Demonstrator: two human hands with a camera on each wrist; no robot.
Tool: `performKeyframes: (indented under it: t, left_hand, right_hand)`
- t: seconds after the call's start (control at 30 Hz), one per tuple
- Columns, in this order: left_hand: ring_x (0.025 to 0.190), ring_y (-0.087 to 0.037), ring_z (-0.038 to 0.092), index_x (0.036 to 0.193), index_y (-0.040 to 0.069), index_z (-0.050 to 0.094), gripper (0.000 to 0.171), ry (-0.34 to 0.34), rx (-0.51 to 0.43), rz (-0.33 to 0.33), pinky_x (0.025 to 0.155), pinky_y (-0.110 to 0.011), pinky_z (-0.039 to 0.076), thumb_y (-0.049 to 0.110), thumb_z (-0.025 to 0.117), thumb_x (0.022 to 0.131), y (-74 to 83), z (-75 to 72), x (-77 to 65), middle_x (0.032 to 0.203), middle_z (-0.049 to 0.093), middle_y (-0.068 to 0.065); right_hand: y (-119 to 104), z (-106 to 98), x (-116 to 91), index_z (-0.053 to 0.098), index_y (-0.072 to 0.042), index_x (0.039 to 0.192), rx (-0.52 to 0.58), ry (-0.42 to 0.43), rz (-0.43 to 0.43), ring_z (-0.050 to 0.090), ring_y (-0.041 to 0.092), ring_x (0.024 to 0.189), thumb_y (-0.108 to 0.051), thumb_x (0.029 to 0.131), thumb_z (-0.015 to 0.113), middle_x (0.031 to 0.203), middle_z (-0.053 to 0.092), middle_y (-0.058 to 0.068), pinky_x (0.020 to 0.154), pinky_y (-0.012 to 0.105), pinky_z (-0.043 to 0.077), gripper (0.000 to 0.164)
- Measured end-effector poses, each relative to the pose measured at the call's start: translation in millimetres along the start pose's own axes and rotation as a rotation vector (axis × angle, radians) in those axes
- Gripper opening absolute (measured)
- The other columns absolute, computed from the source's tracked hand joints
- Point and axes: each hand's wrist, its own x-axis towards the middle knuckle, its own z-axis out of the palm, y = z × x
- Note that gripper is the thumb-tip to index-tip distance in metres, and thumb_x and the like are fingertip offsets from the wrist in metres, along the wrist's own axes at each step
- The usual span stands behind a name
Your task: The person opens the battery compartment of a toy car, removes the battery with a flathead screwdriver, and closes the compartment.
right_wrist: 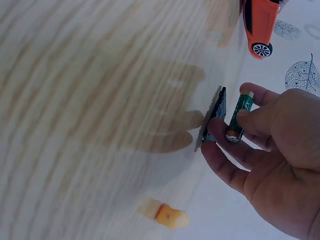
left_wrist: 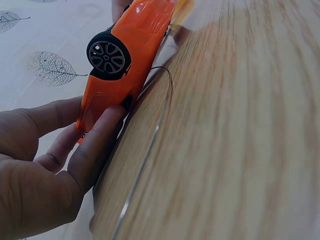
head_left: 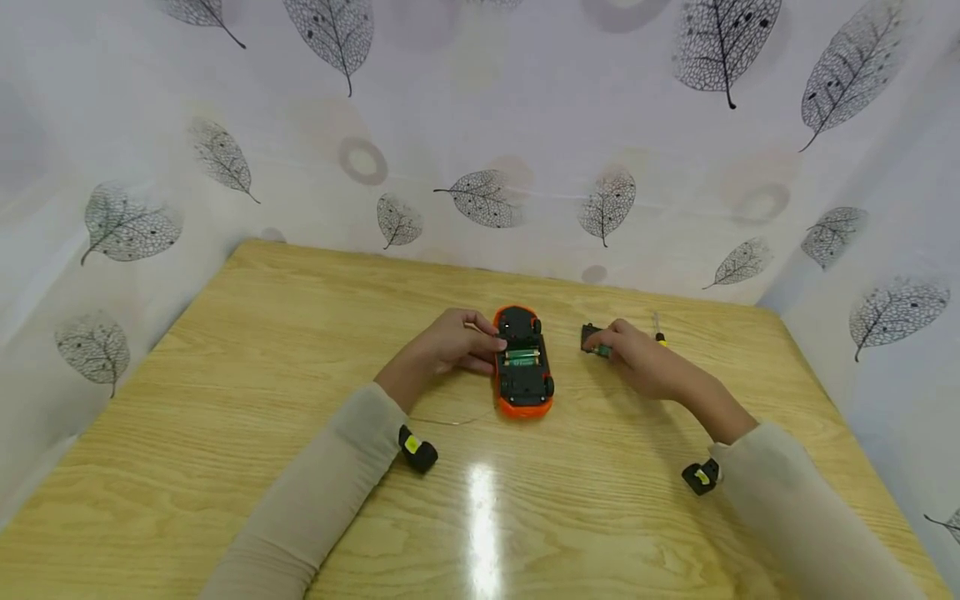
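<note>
An orange toy car (head_left: pixel 525 387) lies upside down on the table, its black underside facing up. Green batteries (head_left: pixel 522 357) sit in its uncovered compartment. My left hand (head_left: pixel 448 342) grips the car from the left, thumb near the compartment; the left wrist view shows fingers against the orange body (left_wrist: pixel 142 37) beside a wheel. Between thumb and fingers, my right hand (head_left: pixel 647 360) pinches a green battery (right_wrist: pixel 242 109). Just beside that battery is a small black cover (right_wrist: pixel 216 116), flat on the table, with fingertips of the right hand touching it.
A thin wire (head_left: pixel 453 422) extends from the car leftward over the wooden table (head_left: pixel 315 333). A small screwdriver (head_left: pixel 660 337) with a yellow and black handle lies right of the right hand. Leaf-patterned cloth (head_left: pixel 480 125) rises behind the table and at both sides.
</note>
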Motion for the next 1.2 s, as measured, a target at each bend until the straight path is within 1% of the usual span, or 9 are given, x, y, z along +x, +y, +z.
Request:
performKeyframes:
  t: [0.17, 0.37, 0.6, 0.83, 1.07, 1.2]
  left_hand:
    - [0.078, -0.027, 0.074, 0.11, -0.002, 0.06, 0.024, 0.003, 0.001, 0.003, 0.069, -0.042, 0.065, -0.006, 0.074, 0.091, 0.6, 0.4, -0.6, 0.103, 0.072, -0.02]
    - [0.078, -0.026, 0.073, 0.109, -0.002, 0.06, 0.022, 0.004, -0.007, 0.005, 0.068, -0.041, 0.065, -0.006, 0.074, 0.091, -0.1, 0.5, -0.3, 0.101, 0.071, -0.019]
    - [0.078, -0.025, 0.073, 0.109, -0.002, 0.061, 0.023, 0.008, -0.004, 0.0, 0.068, -0.04, 0.065, -0.005, 0.074, 0.091, -0.1, 0.1, 0.2, 0.102, 0.071, -0.019]
    - [0.078, -0.026, 0.073, 0.109, -0.002, 0.061, 0.022, 0.008, -0.003, 0.002, 0.067, -0.041, 0.065, -0.006, 0.074, 0.091, -0.7, -0.1, 0.7, 0.101, 0.072, -0.019]
    - [0.078, -0.025, 0.073, 0.109, -0.002, 0.061, 0.022, 0.001, -0.004, -0.001, 0.067, -0.04, 0.065, -0.006, 0.074, 0.091, -0.5, -0.1, 0.3, 0.101, 0.072, -0.019]
    - [0.079, -0.026, 0.074, 0.11, -0.002, 0.06, 0.023, 0.0, 0.003, 0.001, 0.068, -0.041, 0.065, -0.005, 0.074, 0.091, 0.1, -0.5, 0.3, 0.104, 0.071, -0.019]
  right_hand:
    - [0.3, 3.2, -2.3, 0.062, -0.007, 0.129, -0.051, -0.007, -0.01, 0.061, 0.024, 0.098, 0.011, 0.101, 0.051, 0.116, 0.054, 0.013, 0.081, 0.04, 0.057, 0.035]
    - [-2.2, 5.2, -3.6, 0.063, -0.007, 0.127, -0.086, 0.016, -0.032, 0.063, 0.025, 0.097, 0.01, 0.098, 0.058, 0.114, 0.056, 0.012, 0.079, 0.041, 0.058, 0.033]
    - [-4.9, 2.7, -4.0, 0.064, -0.007, 0.126, -0.12, 0.015, -0.042, 0.064, 0.025, 0.097, 0.008, 0.098, 0.061, 0.115, 0.06, 0.012, 0.079, 0.042, 0.058, 0.032]
    - [-4.7, 3.3, -0.7, 0.066, -0.005, 0.123, -0.117, 0.015, -0.068, 0.063, 0.028, 0.099, 0.009, 0.096, 0.064, 0.112, 0.064, 0.011, 0.081, 0.045, 0.056, 0.031]
    - [-2.6, 4.7, 2.2, 0.067, -0.005, 0.122, -0.102, 0.01, -0.067, 0.062, 0.027, 0.1, 0.009, 0.094, 0.065, 0.112, 0.065, 0.011, 0.082, 0.045, 0.055, 0.031]
    - [-2.9, 4.8, 3.2, 0.068, -0.005, 0.122, -0.09, 0.008, -0.066, 0.063, 0.029, 0.102, 0.01, 0.094, 0.066, 0.114, 0.065, 0.011, 0.084, 0.048, 0.056, 0.032]
